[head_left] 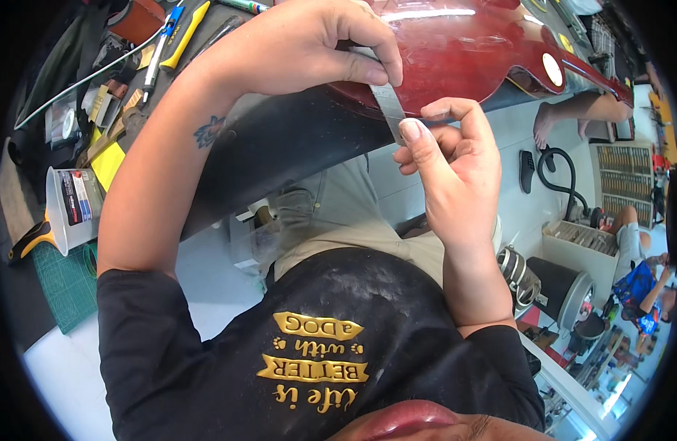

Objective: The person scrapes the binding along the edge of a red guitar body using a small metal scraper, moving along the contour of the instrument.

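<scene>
A thin grey metal strip with fine markings, like a short steel ruler (387,110), is held slanting between my two hands. My left hand (346,48) pinches its upper end between thumb and fingers. Lower down, the thumb of my right hand (452,162) presses on the strip's other end, with some fingers curled behind it. Just beyond the strip lies a glossy dark red guitar (456,48) on the black-covered bench (280,143). Its body is behind my hands and its neck runs off to the right. My left hand hides part of the body.
On the left of the bench lie a yellow-handled knife (185,37), a blue-and-white pen-like tool (160,55), a clear plastic tub (74,213), a brush (33,239) and a green cutting mat (63,283). Right, people, a black hose (566,173) and a box (579,242) are on the floor.
</scene>
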Action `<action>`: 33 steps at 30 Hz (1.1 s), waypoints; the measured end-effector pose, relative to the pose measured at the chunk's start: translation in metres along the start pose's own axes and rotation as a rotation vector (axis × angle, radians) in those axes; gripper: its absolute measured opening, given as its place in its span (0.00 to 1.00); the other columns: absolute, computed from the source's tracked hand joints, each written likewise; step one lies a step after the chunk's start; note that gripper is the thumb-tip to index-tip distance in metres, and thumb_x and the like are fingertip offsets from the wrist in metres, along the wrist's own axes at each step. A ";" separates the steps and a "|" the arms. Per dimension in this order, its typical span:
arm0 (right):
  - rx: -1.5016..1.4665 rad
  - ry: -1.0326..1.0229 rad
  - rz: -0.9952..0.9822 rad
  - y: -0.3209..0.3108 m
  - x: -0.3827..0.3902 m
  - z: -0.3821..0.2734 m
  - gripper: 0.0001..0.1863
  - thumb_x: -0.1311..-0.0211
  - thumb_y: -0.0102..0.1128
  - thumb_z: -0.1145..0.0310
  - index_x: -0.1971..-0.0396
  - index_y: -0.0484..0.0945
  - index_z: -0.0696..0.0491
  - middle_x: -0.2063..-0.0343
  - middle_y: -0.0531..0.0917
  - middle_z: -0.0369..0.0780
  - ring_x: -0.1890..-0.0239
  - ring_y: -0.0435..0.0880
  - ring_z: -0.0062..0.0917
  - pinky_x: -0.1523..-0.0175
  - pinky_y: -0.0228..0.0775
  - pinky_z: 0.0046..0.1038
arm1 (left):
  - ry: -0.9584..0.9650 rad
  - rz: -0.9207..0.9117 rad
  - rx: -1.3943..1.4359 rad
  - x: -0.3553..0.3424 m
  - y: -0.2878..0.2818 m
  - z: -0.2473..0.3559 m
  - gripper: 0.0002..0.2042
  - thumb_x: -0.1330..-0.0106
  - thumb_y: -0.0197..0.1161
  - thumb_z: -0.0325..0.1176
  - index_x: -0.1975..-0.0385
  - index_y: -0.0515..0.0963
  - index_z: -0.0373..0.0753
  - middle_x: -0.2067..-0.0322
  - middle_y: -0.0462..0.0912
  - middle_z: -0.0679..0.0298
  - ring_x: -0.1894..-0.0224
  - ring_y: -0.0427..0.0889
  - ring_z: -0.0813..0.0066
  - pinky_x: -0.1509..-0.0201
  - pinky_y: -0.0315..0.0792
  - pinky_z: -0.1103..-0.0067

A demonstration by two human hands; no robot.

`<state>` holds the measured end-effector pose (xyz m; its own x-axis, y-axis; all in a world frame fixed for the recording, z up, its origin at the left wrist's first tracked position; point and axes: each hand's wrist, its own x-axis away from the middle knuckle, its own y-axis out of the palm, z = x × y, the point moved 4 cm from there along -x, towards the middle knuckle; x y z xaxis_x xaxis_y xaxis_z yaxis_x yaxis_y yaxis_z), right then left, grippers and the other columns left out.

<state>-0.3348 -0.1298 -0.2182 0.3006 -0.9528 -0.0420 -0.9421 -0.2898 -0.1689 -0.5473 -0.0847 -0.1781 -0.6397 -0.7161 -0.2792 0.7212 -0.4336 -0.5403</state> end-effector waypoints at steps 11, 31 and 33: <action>-0.085 -0.015 -0.085 0.007 0.003 0.002 0.14 0.30 0.66 0.76 0.48 0.80 0.62 0.78 0.81 0.33 0.76 0.79 0.13 0.68 0.71 0.16 | 0.178 0.055 -0.136 0.005 -0.001 -0.006 0.05 0.39 0.71 0.25 0.64 0.86 0.37 0.66 0.86 0.61 0.58 0.82 0.63 0.49 0.74 0.72; -0.101 -0.030 -0.094 0.015 0.013 0.011 0.18 0.32 0.68 0.76 0.45 0.79 0.64 0.80 0.79 0.31 0.77 0.80 0.12 0.63 0.77 0.17 | 0.097 0.012 -0.181 0.005 -0.001 0.009 0.05 0.44 0.71 0.23 0.68 0.85 0.36 0.68 0.84 0.61 0.58 0.82 0.62 0.49 0.73 0.71; -0.102 -0.026 -0.098 0.016 0.013 0.011 0.18 0.32 0.68 0.76 0.45 0.78 0.64 0.80 0.79 0.31 0.77 0.80 0.12 0.63 0.77 0.17 | 0.144 0.011 -0.131 0.006 0.001 -0.005 0.05 0.43 0.71 0.23 0.68 0.85 0.36 0.68 0.84 0.61 0.58 0.82 0.62 0.49 0.73 0.71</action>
<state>-0.3440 -0.1460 -0.2321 0.3942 -0.9173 -0.0558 -0.9179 -0.3900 -0.0729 -0.5511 -0.0869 -0.1841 -0.6706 -0.6302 -0.3913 0.6932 -0.3446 -0.6330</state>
